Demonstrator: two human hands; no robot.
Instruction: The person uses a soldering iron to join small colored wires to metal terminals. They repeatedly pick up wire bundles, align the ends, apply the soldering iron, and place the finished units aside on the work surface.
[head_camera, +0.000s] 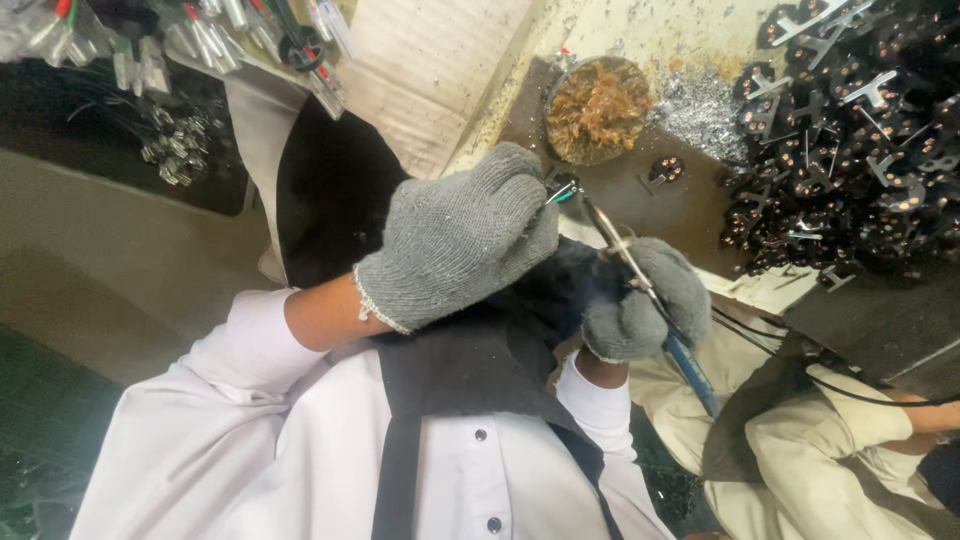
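The grey-gloved left hand (462, 238) pinches a small green-tipped wire piece (560, 193). The grey-gloved right hand (645, 298) grips a blue-handled soldering iron (640, 285), tip toward eleven o'clock. A pile of black metal parts (850, 130) lies at two o'clock.

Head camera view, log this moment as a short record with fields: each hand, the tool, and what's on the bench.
left hand: grey knit glove, pinching a small wire end
right hand: grey knit glove, gripping a soldering iron with a blue handle
iron tip: at the wire end
bench: round tin of brass wool, heap of black parts
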